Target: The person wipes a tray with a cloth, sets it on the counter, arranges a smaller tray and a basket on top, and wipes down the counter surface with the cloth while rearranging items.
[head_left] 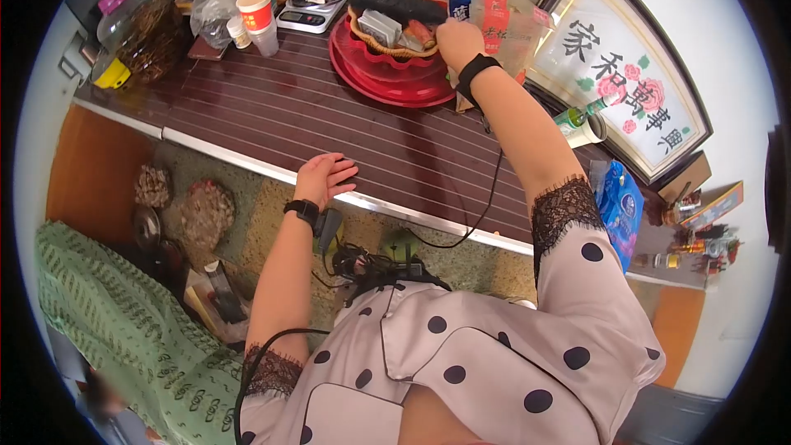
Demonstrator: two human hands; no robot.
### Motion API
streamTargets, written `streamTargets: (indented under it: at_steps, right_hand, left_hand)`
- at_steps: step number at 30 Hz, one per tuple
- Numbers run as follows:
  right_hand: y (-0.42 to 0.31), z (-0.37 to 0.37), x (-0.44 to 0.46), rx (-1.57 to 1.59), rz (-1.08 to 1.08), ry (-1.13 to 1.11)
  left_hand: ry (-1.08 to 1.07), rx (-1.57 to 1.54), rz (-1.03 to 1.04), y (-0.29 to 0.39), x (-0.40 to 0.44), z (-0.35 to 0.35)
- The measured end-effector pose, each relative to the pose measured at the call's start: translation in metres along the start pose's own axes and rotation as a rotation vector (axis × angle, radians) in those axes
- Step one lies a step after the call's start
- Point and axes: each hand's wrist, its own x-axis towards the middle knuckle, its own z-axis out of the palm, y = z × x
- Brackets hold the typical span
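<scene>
My left hand [323,175] rests at the front edge of the brown striped counter [354,132], fingers stretched out and holding nothing. Farther back, my right hand [460,43] is closed between a small wicker basket [428,53] and a clear plastic bag [519,33] with red labels. Its fingertips are hidden, so what they grip cannot be made out. The basket sits on red plastic trays [387,86]. In it lie a dark brush-like object [397,5], a silvery box [380,28] and some reddish items [418,35].
Paper cups [255,8], a white scale [306,16] and a large jar [144,29] stand at the back left. A framed calligraphy picture [622,66] leans on the right wall, near a green bottle [581,115] and blue packet [620,206]. A black cable [493,189] crosses the counter edge.
</scene>
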Motion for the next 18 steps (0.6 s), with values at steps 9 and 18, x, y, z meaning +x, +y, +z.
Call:
streamTargets:
  at_steps: [9, 18]
  right_hand:
    - [-0.012, -0.002, -0.014, -0.054, -0.145, 0.127]
    - [-0.056, 0.05, -0.041, 0.048, 0.113, -0.641]
  left_hand:
    - [-0.012, -0.022, 0.016, 0.0, -0.001, -0.003]
    - [-0.014, -0.019, 0.01, -0.001, 0.0, -0.003]
